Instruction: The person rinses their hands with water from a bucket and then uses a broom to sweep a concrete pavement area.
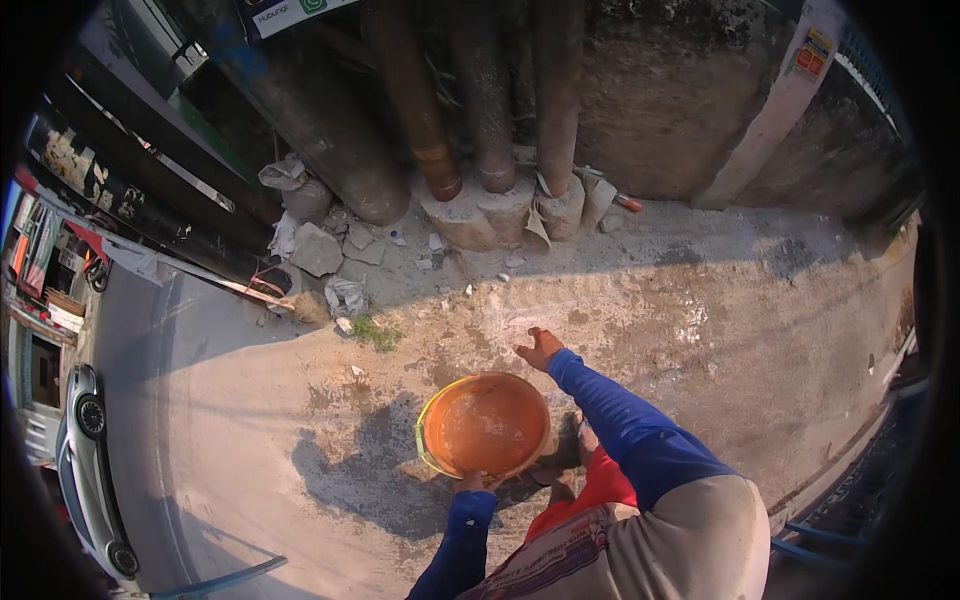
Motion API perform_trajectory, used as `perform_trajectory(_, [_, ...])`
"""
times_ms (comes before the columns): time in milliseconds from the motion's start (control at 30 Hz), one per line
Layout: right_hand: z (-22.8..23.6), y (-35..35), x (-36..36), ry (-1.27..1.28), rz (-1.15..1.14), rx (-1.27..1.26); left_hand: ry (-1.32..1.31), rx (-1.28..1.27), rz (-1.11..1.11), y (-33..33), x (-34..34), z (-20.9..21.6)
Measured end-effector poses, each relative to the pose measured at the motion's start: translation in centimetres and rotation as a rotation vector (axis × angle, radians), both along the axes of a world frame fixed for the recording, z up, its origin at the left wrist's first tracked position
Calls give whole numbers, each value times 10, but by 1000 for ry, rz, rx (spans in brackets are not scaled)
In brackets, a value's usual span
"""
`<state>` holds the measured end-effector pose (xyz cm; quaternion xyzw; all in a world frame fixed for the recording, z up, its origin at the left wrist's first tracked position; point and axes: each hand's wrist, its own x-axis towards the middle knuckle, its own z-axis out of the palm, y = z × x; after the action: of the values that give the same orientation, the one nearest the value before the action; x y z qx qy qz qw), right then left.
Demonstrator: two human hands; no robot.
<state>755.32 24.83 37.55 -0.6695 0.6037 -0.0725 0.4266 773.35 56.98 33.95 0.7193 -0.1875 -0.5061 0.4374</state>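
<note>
An orange bucket (482, 430) with a yellow rim or handle along its left side is in front of me, its mouth facing up. Pale residue stains the inside, and I see no load in it. My left hand (472, 482) grips the bucket's near rim; some of its fingers are hidden behind the edge. Beyond the bucket's far right side, my right hand (541, 349) reaches out over the ground, palm down with fingers apart, holding nothing.
Pipes (490, 120) rise from concrete footings (465, 222) along the wall ahead. Broken concrete chunks (316, 250) and a tuft of grass (375, 333) lie to the left. A silver car (88, 470) stands at the far left roadside.
</note>
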Motion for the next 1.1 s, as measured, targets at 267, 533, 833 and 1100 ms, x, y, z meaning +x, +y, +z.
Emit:
perform_trajectory(267, [-22, 9, -67, -437, -164, 566, 427, 244, 391, -129, -47, 78])
perform_trajectory(533, [35, -33, -123, -655, -373, 515, 608, 143, 123, -221, -41, 85])
perform_trajectory(833, [7, -29, -170, -771, -653, 318, 527, 163, -160, -299, -71, 97])
perform_trajectory(1100, [-45, 7, -214, -649, -1009, 203, 486, 337, -487, -371, -107, 68])
